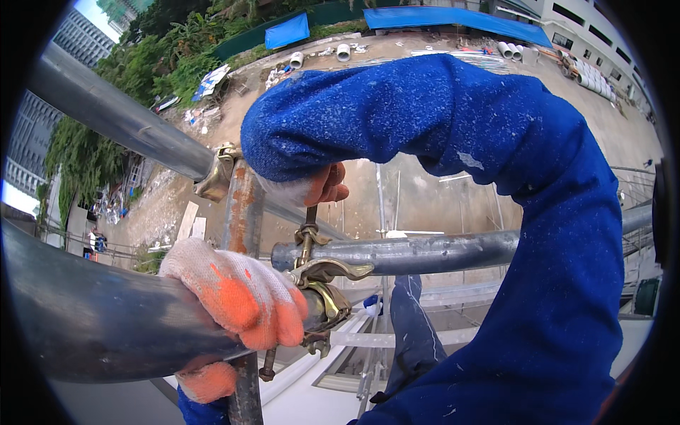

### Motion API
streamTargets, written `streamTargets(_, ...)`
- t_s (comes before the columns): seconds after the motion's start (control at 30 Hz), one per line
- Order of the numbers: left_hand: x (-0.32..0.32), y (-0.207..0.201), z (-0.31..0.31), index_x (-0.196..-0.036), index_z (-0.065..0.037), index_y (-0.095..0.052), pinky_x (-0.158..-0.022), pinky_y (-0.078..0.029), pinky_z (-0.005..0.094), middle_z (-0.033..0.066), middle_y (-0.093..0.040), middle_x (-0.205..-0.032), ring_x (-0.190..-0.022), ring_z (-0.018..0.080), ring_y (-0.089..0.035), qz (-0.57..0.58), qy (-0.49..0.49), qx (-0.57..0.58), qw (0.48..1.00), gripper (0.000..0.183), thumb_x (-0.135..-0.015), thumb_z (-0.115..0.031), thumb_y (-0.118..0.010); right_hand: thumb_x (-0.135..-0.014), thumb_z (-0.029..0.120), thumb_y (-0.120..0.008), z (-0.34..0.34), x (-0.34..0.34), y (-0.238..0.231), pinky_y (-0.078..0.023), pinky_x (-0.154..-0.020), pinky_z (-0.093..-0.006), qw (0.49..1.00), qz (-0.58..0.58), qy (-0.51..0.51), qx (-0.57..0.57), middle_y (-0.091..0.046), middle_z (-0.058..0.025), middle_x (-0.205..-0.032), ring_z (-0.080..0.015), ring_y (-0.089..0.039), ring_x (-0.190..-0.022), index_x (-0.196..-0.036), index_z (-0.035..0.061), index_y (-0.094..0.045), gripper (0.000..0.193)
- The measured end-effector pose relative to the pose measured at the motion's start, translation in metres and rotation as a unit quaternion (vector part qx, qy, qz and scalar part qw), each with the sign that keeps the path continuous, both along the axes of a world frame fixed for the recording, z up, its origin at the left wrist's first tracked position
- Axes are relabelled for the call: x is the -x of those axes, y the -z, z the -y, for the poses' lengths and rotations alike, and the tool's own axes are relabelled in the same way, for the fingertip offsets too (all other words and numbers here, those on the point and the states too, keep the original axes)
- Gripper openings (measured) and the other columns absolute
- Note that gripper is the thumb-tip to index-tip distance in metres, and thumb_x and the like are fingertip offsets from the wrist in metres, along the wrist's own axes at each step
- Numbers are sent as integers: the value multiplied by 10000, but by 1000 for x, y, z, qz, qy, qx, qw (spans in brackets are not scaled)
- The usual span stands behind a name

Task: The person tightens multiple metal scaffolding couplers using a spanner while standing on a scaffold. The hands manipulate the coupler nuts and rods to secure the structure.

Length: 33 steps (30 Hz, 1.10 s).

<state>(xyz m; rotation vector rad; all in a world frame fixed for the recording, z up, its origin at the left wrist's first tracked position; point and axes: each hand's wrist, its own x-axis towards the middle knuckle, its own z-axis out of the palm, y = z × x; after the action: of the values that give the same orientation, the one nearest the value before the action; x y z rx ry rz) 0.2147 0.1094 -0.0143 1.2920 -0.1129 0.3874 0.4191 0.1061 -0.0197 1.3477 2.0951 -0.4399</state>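
My left hand (237, 294), in a white knit glove with orange coating, wraps round a thick grey scaffold pipe (106, 312), thumb below. Beside its fingertips, a brassy scaffold coupler (327, 301) with a curved flap joins the pipes where they meet. My right arm arches over from the right in a dusty blue sleeve. The gloved right hand (322, 187) is bent downward with curled fingers, just above an upright coupler bolt (309, 219). The sleeve and wrist hide most of that hand, and what it grips cannot be made out.
A rusty upright pipe (243, 212) stands between the hands, with another coupler (218, 173) clamping a slanting pipe (127, 113). A horizontal pipe (404, 253) runs right. Far below lies a dirt yard with concrete pipes (595, 79) and blue sheeting (453, 21). My trouser leg (414, 319) shows underneath.
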Motion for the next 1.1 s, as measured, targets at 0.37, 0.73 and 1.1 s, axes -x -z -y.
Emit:
streamTargets(0.37, 2, 4, -2, -847, -54, -572, -745, -501, 463, 100, -647, -747, -731, 313, -654, 1, -15, 8, 1000, 478, -588, -289, -897, -875, 204, -647, 31, -10, 193, -467, -638, -283, 747, -565, 311, 162, -648, 15, -862, -60, -537, -746, -1050, 12, -627, 260)
streamTargets(0.73, -2, 5, -24, -978, -78, -480, -773, -508, 485, 62, -614, -777, -771, 292, -669, 35, 94, -40, 994, 522, -673, -267, -859, -933, 306, -542, -28, 22, 226, -389, -518, -236, 437, -817, 374, 35, -573, 0, -742, -74, -463, -598, -1033, 44, -615, 289)
streamTargets(1.1, 4, 9, -12, -991, -83, -470, -692, -516, 453, 51, -579, -758, -701, 254, -643, 12, -6, -31, 999, 584, -622, -248, -890, -842, 546, -597, 26, 3, 125, -350, -426, -278, 640, -645, 415, 34, -523, 9, -574, -106, -470, -494, -678, 104, -619, 473)
